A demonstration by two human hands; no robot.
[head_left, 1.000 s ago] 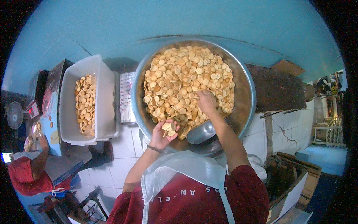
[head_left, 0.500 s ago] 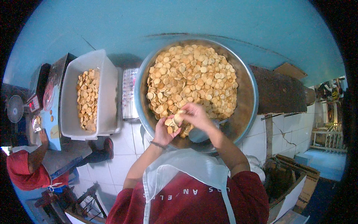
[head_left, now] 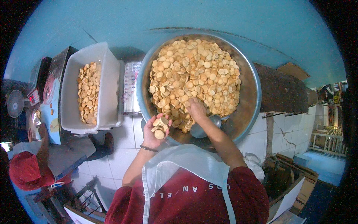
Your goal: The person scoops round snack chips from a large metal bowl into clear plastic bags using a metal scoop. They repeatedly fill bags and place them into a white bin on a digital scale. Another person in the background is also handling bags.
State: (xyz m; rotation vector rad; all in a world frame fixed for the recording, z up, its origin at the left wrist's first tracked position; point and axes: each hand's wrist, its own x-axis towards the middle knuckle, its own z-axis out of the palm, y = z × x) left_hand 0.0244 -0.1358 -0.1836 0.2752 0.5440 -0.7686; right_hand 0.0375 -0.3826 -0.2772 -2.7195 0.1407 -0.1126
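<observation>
A wide metal basin (head_left: 254, 86) holds a big heap of small round golden biscuits (head_left: 197, 71). My left hand (head_left: 150, 136) is near the basin's front left rim, palm up, its fingers curled around several biscuits (head_left: 159, 133). Over the near part of the heap, my right hand (head_left: 196, 110) reaches down with bent fingers on the biscuits; its fingertips are partly hidden among them. Under my right forearm lies a metal scoop (head_left: 199, 130), at the near side of the basin.
Left of the basin stands a white plastic tub (head_left: 108, 86) with more biscuits. Clear plastic bags (head_left: 131, 87) lie between them. At far left, a person in red (head_left: 28, 170) works beside a scale (head_left: 34, 98). A dark bench (head_left: 279, 91) extends right.
My right hand has left my left hand and moved up into the heap. My left hand has shifted a little left and down with its biscuits.
</observation>
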